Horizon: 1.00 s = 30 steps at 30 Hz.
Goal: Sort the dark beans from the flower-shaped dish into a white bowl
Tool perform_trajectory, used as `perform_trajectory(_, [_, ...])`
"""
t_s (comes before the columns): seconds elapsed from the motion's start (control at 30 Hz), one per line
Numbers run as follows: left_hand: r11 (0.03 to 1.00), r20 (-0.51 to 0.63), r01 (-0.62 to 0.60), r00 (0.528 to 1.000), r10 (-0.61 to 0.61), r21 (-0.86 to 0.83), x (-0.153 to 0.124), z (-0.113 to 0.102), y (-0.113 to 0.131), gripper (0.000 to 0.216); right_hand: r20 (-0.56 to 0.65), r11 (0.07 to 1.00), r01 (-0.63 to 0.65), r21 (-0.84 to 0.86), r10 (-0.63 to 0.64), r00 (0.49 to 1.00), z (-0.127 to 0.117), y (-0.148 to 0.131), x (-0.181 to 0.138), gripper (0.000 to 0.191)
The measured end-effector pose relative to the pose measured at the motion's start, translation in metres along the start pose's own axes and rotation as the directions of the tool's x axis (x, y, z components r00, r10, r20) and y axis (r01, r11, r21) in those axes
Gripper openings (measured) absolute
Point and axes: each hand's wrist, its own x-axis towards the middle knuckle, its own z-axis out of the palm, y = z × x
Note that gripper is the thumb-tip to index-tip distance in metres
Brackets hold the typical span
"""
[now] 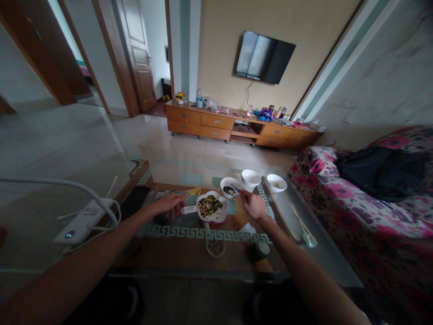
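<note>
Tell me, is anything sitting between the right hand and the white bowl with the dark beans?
Nothing visible. The right hand holds a thin tool whose tip already reaches the rim of the bean bowl; the flower-shaped dish lies off to its left.

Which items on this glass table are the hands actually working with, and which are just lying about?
In use:
left hand resting beside the flower-shaped dish of mixed beans
right hand holding a thin tool at the bowl of dark beans
two white bowls

Lying about:
chopsticks
power strip
small jar
</note>
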Motion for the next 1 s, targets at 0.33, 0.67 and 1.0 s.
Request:
perform_trajectory(0.33, [0.999,-0.016,0.000,1.000,0.000,0.035,-0.002,0.003,0.004,0.105,0.019,0.998,0.027,-0.055,-0.026,0.999,-0.015,-0.013,-0.004,0.045])
perform_trajectory(0.67, [0.997,-0.010,-0.025,1.000,0.026,0.067,-0.004,0.006,0.005,0.094,0.063,0.955,0.284,0.084,-0.289,0.955,0.001,-0.063,-0.020,0.045])
perform_trajectory(1.0, [0.997,-0.006,-0.034,0.999,0.034,0.066,-0.002,0.007,0.002,0.086,0.136,0.933,0.355,0.060,-0.360,0.923,0.006,-0.080,-0.019,0.044])
